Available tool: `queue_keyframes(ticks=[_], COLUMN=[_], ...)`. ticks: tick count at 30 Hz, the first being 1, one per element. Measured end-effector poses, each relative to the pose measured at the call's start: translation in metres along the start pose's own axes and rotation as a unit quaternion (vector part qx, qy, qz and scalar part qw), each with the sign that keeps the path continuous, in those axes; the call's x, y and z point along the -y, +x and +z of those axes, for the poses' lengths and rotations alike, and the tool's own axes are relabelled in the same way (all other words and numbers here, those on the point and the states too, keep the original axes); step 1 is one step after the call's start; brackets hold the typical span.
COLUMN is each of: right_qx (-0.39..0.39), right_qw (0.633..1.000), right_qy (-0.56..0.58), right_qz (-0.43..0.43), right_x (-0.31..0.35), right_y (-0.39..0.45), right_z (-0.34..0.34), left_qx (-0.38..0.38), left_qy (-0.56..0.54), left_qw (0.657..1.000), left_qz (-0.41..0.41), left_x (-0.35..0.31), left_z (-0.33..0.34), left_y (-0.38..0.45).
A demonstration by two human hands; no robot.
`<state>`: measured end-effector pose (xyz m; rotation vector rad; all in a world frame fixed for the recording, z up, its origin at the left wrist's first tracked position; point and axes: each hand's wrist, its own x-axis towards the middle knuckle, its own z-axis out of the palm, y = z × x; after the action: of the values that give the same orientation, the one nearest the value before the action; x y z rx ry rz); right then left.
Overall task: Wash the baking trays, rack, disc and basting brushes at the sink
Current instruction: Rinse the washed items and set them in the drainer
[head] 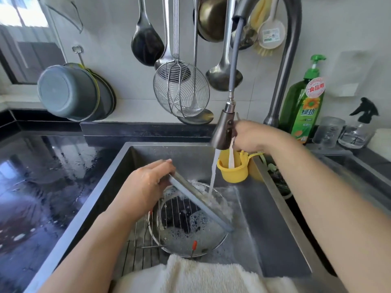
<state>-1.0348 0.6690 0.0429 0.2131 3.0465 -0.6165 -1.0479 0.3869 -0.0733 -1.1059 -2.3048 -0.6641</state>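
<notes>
Rinse step, as I judge it: left hand (148, 182), centre of frame, fingers curled over the top end of a flat grey baking tray (200, 203), holding it tilted, low end down toward lower right. Right hand (251, 137), upper right of centre, gripping the pull-out spray head (224, 131); water stream (212, 176) falls onto the tray's middle

Below the tray, in the sink (275, 240): a round metal basin (190, 233) of suds, wire rack (146, 235) partly beneath it, lower centre. Red-tipped handle (194, 245) pokes from the foam, possibly a basting brush

Next move likely: turn or slide the tray so the stream reaches its unrinsed parts, keeping a firm hold, as wet metal may slip

Hard to make out: tray's far face; disc not identified; second tray unseen; towel (201, 275) at bottom edge covers the sink's near rim; right fingers hidden behind the spray head
</notes>
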Motion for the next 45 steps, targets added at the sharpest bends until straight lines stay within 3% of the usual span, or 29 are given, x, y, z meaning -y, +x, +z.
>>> queue_keyframes(ticks=[3,6,7,9,14,18,21,24,28,30,38,45], right_qx=[-0.033,-0.031,-0.027,-0.042,-0.083,-0.112,-0.052,0.03,0.015,-0.006,-0.089,-0.172], right_qw=[0.962,0.849,0.821,0.802,0.906,0.94,0.963,0.97,0.961,0.959,0.948,0.932], right_qy=[-0.268,-0.523,-0.567,-0.594,-0.411,-0.318,-0.262,-0.224,-0.255,-0.263,-0.296,-0.301], right_qz=[-0.038,-0.07,-0.062,-0.042,-0.056,-0.047,0.039,0.093,0.105,0.104,0.076,0.104], right_x=[-0.013,-0.041,-0.048,-0.055,-0.059,-0.085,-0.113,-0.137,-0.145,-0.143,-0.138,-0.152], right_y=[0.036,0.061,0.063,0.063,0.035,-0.041,-0.102,-0.153,-0.183,-0.192,-0.21,-0.215], right_z=[-0.003,-0.004,-0.007,-0.011,-0.013,-0.032,-0.038,-0.025,-0.006,-0.006,-0.015,-0.058], left_qx=[0.004,0.0,-0.004,-0.012,-0.024,-0.025,-0.009,-0.047,-0.024,-0.053,-0.16,-0.163], left_qy=[-0.03,-0.103,-0.132,-0.177,-0.238,-0.174,-0.116,-0.118,-0.138,-0.182,-0.443,-0.503], left_qw=[0.999,0.988,0.982,0.968,0.941,0.951,0.961,0.954,0.913,0.886,0.718,0.666], left_qz=[-0.042,-0.114,-0.138,-0.178,-0.239,-0.253,-0.252,-0.273,-0.384,-0.423,-0.513,-0.526], left_x=[-0.005,-0.011,-0.013,-0.013,-0.016,-0.039,-0.065,-0.09,-0.096,-0.093,-0.101,-0.125], left_z=[-0.003,-0.007,-0.009,-0.014,-0.022,-0.026,-0.037,-0.051,-0.05,-0.045,-0.062,-0.057], left_y=[0.002,0.002,0.003,0.001,-0.003,0.008,0.026,0.055,0.072,0.069,0.036,0.042])
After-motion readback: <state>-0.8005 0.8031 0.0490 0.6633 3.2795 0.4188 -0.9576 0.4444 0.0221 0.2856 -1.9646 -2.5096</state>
